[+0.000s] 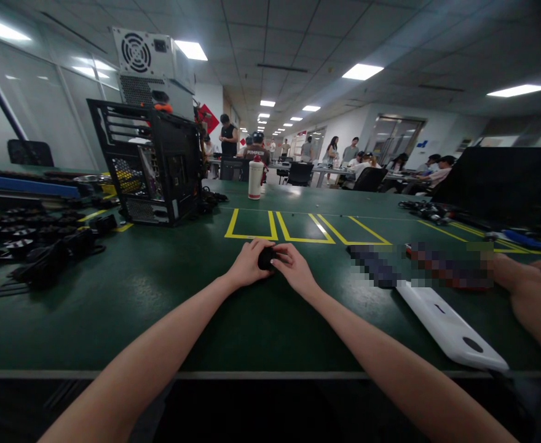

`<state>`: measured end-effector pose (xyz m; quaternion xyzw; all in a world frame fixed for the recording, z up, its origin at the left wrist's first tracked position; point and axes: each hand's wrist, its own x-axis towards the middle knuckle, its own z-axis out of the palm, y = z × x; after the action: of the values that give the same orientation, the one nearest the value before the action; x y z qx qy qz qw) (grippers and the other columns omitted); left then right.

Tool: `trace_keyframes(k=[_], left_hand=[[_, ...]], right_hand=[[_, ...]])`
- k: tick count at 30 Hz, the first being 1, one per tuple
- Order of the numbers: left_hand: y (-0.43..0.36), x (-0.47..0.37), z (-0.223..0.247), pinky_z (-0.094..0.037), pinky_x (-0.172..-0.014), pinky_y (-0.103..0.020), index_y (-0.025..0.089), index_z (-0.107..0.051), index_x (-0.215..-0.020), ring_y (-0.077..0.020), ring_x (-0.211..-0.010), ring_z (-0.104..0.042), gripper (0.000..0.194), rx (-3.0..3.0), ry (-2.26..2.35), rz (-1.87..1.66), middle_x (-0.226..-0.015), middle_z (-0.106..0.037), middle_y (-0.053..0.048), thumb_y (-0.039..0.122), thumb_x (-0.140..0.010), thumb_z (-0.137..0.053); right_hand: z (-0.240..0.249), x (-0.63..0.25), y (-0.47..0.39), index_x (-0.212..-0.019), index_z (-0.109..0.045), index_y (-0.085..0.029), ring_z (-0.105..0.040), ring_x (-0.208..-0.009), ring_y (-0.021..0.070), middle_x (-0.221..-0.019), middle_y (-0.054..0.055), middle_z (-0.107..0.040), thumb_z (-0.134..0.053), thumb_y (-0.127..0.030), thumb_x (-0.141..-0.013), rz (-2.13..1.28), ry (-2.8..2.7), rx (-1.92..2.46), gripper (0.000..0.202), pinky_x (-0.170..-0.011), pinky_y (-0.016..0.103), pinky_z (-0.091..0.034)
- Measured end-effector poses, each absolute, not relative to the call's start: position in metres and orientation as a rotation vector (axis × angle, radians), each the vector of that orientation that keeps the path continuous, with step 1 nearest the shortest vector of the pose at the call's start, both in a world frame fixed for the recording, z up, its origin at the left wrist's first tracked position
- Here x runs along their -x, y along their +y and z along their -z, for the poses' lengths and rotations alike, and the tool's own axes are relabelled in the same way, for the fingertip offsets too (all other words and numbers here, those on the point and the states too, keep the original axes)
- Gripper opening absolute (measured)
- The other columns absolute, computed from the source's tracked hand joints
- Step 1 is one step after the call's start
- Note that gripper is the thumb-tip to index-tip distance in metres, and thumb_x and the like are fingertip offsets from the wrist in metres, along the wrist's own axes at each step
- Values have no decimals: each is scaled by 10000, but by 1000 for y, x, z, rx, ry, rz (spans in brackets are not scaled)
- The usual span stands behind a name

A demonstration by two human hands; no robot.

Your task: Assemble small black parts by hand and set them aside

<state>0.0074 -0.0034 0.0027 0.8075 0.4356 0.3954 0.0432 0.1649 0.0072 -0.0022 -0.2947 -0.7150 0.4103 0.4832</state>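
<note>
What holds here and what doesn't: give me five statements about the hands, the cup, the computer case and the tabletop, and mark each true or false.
1. The left hand and right hand are both on a small black object. True.
2. The computer case stands to the right of the white cup. False: it stands to the left of it.
3. The white cup is upright. True.
4. The long white device lies to the left of the left hand. False: it lies to the right of the right hand.
5. Yellow lines mark the green tabletop beyond the hands. True.
</note>
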Motion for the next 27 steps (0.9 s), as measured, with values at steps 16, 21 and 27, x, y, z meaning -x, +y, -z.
trace_keyframes(k=[16,21,27], left_hand=[[-4,-6,-3,-360,-870,-401,228,-419,-1120,-245,-1034,-441,616,-2490,1331,-1181,-1118,-468,-59,254,-560,-674],[-5,-6,-4,-356,-870,-413,235,-425,-1112,-253,-1036,-441,608,-2472,1340,-1176,-1118,-471,-58,239,-556,-673],[-6,-6,-5,-359,-868,-408,234,-422,-1114,-246,-1037,-439,599,-2489,1336,-1175,-1117,-470,-56,240,-566,-665]], right_hand=[[2,-166,13,-876,-494,-201,-539,-945,156,-935,16,-528,-587,-230,-668,-1048,-1703,733,229,-881,345,-412],[2,-167,15,-931,-484,-193,-526,-975,166,-1011,43,-532,-596,-217,-659,-1153,-1722,770,295,-879,364,-411],[2,-168,13,-897,-486,-203,-557,-899,147,-946,12,-538,-577,-247,-683,-1130,-1736,740,237,-821,329,-443]])
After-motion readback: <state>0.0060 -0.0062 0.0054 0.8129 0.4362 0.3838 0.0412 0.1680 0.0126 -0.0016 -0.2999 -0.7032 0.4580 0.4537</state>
